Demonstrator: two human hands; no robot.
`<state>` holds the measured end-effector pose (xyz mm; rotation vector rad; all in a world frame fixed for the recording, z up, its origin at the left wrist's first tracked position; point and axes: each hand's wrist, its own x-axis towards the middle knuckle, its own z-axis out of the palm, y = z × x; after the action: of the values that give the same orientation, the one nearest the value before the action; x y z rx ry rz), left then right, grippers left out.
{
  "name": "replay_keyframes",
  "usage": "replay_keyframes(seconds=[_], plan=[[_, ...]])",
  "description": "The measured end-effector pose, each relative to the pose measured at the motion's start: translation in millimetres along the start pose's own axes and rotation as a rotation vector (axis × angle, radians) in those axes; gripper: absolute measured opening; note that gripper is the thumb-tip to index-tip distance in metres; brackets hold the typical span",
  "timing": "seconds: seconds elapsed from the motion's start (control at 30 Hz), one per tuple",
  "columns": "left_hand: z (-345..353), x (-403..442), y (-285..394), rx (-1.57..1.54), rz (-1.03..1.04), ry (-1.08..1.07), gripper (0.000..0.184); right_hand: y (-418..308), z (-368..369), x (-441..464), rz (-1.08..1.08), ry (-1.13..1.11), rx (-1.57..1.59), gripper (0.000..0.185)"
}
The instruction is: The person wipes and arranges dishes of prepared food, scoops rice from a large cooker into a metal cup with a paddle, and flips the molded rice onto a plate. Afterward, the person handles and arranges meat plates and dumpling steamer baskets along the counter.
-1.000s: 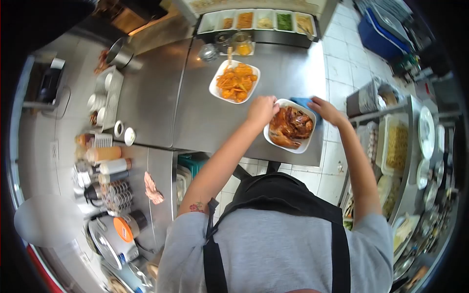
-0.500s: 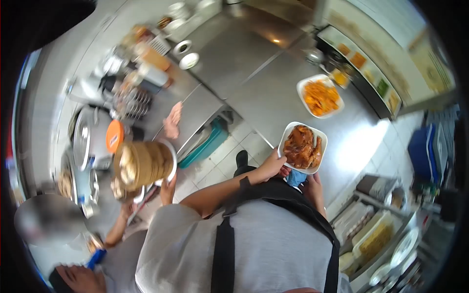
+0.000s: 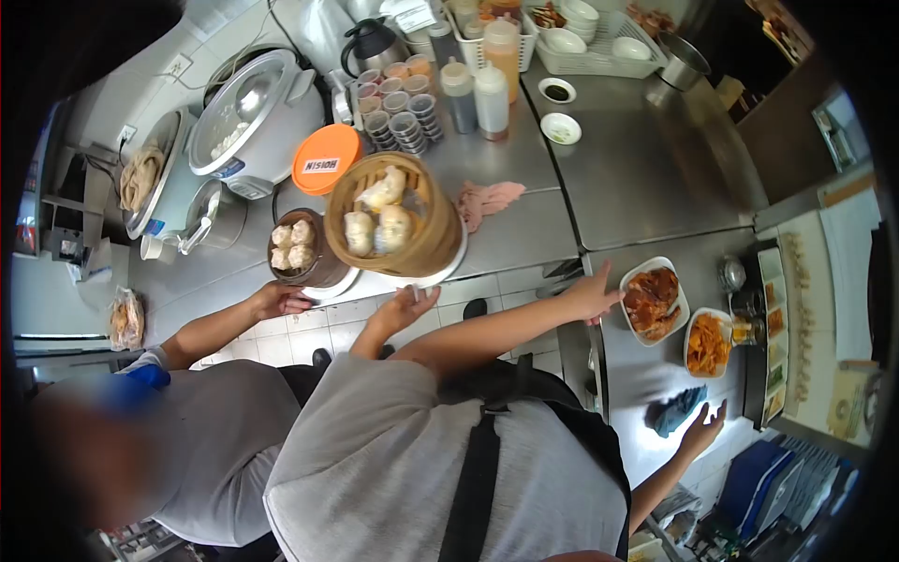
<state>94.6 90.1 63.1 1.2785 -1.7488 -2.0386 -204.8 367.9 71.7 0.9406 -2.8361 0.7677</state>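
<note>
A white dish of glazed brown meat (image 3: 653, 304) rests on the steel counter. My left hand (image 3: 592, 292) is at the dish's left edge, fingers stretched and apart; whether a fingertip still touches the rim, I cannot tell. My right hand (image 3: 702, 431) is open with spread fingers, over the counter's near edge. Just left of it lies a crumpled blue cloth (image 3: 676, 410). A second white dish, filled with orange shredded food (image 3: 708, 345), sits close to the meat dish on its right.
At left, a co-worker's hands (image 3: 403, 311) support plates under a tall bamboo steamer of dumplings (image 3: 384, 225) and a smaller steamer (image 3: 298, 248). Behind are sauce bottles (image 3: 492, 98), lidded cups and an orange lid (image 3: 326, 159). A topping rack (image 3: 773, 318) borders the right counter.
The meat dish has gone from my hands onto the counter beside the orange food. My right hand has moved away from the blue cloth, which now lies on the counter. The view has turned left.
</note>
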Motion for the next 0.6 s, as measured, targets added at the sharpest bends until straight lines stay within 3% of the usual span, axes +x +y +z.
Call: replay_keyframes(seconds=[0.03,0.07,0.1,0.2,0.23,0.3,0.37,0.43,0.47,0.5,0.53,0.6], plan=[[-13.4,-10.7,-6.1,0.021,0.03,0.023,0.06,-35.5,1.7,1.4,-0.035,0.05,0.117,0.046],[-28.0,-12.9,-26.7,-0.023,0.02,-0.07,0.049,-65.2,14.8,3.0,-0.022,0.001,0.382,0.043],[-40.1,-8.5,-61.6,-0.013,0.032,-0.156,0.043,-107.8,29.3,1.1,-0.059,-0.048,0.441,0.038],[-84.9,-30.6,-96.0,0.107,0.021,-0.293,0.035,-233.5,74.9,-15.9,-0.254,-0.437,0.54,0.03],[-98.5,-40.9,-98.3,0.161,0.011,-0.316,0.034,-267.4,88.6,-17.4,-0.506,-0.458,0.322,0.028],[-122.4,-55.8,-89.8,0.15,0.126,-0.27,0.031,-319.9,123.4,-21.3,-0.648,-0.574,0.403,0.029],[-141.2,-58.3,-96.4,0.1,0.239,-0.226,0.029,-382.4,143.7,-34.0,-0.593,-0.715,0.554,0.028],[-150.7,-43.4,-140.0,0.142,0.388,-0.203,0.029,-430.5,167.8,-45.6,-0.971,-0.589,0.48,0.031],[-157.0,-51.1,-141.9,0.103,0.323,-0.233,0.029,-447.0,185.7,-50.0,-1.125,-0.545,0.536,0.035],[-163.5,-55.8,-145.3,0.061,0.236,-0.279,0.03,-458.4,235.1,-41.6,-1.368,-0.692,0.586,0.034],[-169.0,-66.4,-148.9,0.012,0.342,-0.29,0.032,-468.5,248.9,-49.2,-1.417,-0.591,0.542,0.032],[-173.5,-88.5,-150.1,-0.229,0.158,-0.273,0.034,-474.7,266.3,-66.7,-1.395,-0.538,0.43,0.029]])
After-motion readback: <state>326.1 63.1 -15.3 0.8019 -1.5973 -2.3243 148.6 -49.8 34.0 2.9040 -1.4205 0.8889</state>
